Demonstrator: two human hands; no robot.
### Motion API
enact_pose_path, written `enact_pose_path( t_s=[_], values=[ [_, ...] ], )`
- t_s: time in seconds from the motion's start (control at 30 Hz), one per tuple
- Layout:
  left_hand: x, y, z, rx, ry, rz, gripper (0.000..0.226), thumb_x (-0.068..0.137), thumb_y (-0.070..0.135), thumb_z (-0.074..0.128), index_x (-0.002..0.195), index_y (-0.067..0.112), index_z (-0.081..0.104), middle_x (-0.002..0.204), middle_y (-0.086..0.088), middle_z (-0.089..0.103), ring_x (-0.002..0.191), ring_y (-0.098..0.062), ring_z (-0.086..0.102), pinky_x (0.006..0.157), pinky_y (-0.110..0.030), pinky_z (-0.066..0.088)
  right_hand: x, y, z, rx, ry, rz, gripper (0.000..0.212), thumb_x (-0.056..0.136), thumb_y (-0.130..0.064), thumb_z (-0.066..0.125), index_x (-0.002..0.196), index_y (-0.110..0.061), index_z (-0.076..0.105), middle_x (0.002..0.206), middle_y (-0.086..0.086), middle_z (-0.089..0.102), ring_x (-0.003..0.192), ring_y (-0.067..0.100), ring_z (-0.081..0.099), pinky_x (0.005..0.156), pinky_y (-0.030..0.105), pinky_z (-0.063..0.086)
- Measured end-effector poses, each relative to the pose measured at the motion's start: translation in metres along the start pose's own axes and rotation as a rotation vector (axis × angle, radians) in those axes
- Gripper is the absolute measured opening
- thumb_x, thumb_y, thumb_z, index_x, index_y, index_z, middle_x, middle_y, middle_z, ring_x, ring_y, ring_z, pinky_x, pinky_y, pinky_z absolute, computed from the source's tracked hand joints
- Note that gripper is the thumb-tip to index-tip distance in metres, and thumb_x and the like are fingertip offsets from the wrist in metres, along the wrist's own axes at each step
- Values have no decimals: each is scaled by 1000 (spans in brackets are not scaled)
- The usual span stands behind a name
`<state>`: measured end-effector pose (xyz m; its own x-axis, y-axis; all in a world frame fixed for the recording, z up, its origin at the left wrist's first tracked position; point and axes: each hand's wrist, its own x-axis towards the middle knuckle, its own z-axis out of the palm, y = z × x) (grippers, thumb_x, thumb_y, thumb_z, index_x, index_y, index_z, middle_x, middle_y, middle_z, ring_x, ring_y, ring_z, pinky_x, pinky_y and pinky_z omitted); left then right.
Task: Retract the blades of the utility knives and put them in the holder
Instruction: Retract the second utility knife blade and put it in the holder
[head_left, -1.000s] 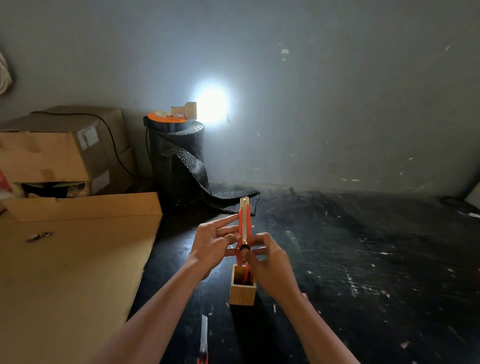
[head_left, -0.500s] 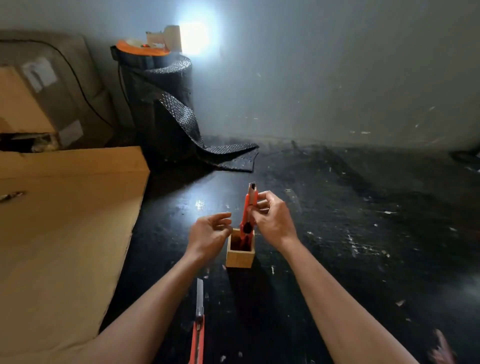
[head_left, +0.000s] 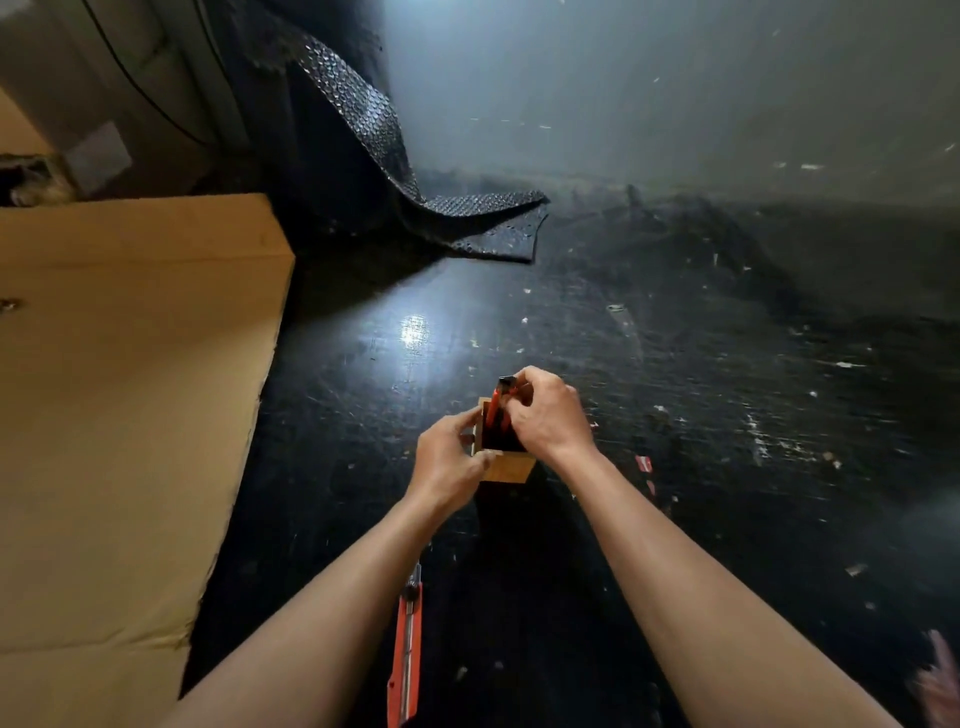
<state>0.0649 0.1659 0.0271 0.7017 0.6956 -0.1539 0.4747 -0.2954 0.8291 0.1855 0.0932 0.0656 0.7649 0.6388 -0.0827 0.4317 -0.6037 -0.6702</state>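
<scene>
An orange utility knife (head_left: 503, 402) stands nearly upright in the small square wooden holder (head_left: 511, 464) at the middle of the black scuffed bench (head_left: 675, 415). The right hand (head_left: 549, 413) has its fingers clenched around the knife's top end; the left hand (head_left: 451, 461) grasps the holder's side at 9 o'clock. A second orange utility knife (head_left: 407, 649) lies at 6 o'clock, its blade end hidden under the left forearm. A flat brown cardboard sheet (head_left: 119, 415) sits at 9 o'clock.

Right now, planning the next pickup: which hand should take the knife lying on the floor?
Probably left: the left hand only steadies the holder; the floor knife lies beside its forearm. The right hand grips the inserted knife.
</scene>
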Motion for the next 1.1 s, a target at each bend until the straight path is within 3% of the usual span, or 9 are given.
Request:
enact_pose_path(
  t_s=[0.17, 0.33, 0.47, 0.67, 0.77, 0.87, 1.0, 1.1],
  values=[
    [-1, -4, 2, -18, 12, 4, 61, 80, 9, 82, 137, 24, 64, 128, -1, 72, 115, -13, 66, 93, -19, 47, -2, -2, 6, 12, 19, -8, 17, 95, -22, 64, 108, -14, 70, 105, 9, 76, 97, 27, 71, 83, 46, 60],
    [-2, -5, -1, -26, 25, -16, 59, 80, 11, 82, 135, 19, 66, 124, -3, 75, 111, -16, 70, 99, -33, 56, -9, -8, -4, 11, 78, -56, 28, 95, -18, 65, 121, -9, 67, 112, 11, 74, 103, 25, 70, 88, 36, 58],
    [-11, -7, -8, 3, 49, 3, 57, 82, 15, 82, 136, 12, 64, 130, -5, 71, 118, -19, 67, 101, -35, 53, -23, -14, -12, -29, 66, -93, 25, 94, -22, 67, 117, -12, 68, 108, 9, 75, 98, 25, 71, 84, 40, 60],
    [-46, -24, -27, 88, 50, 18, 54, 84, 22, 81, 135, 13, 64, 130, -5, 70, 115, -17, 68, 98, -29, 53, -62, -20, -3, -102, -16, -93, 17, 91, -25, 65, 105, -15, 70, 102, 6, 76, 93, 25, 71, 82, 46, 60],
    [-72, -38, -36, 139, 25, 19, 50, 85, 20, 80, 133, 13, 65, 126, -6, 72, 109, -15, 69, 96, -28, 56, -85, -20, 15, -115, -81, -82, 21, 92, -27, 66, 110, -16, 69, 106, 6, 76, 97, 25, 71, 85, 47, 60],
    [-97, -59, -43, 180, -2, -22, 46, 85, 17, 79, 129, 13, 67, 120, -5, 72, 105, -16, 71, 94, -33, 60, -112, -17, 38, -137, -151, -52, 27, 93, -29, 68, 117, -18, 68, 111, 4, 74, 102, 22, 70, 88, 44, 59],
    [-127, -85, -48, 198, -30, -123, 39, 82, 16, 78, 120, 12, 72, 114, -2, 73, 103, -14, 68, 87, -24, 54, -146, -8, 74, -184, -286, 30, 32, 93, -29, 68, 123, -19, 67, 120, 5, 71, 107, 22, 68, 90, 41, 58],
    [-146, -103, -45, 187, -70, -216, 44, 82, 16, 78, 124, 10, 70, 118, -4, 72, 110, -19, 68, 90, -24, 50, -170, 1, 96, -184, -425, 91, 30, 94, -26, 66, 124, -19, 65, 116, 3, 70, 93, 14, 66, 80, 32, 56]
  ],
)
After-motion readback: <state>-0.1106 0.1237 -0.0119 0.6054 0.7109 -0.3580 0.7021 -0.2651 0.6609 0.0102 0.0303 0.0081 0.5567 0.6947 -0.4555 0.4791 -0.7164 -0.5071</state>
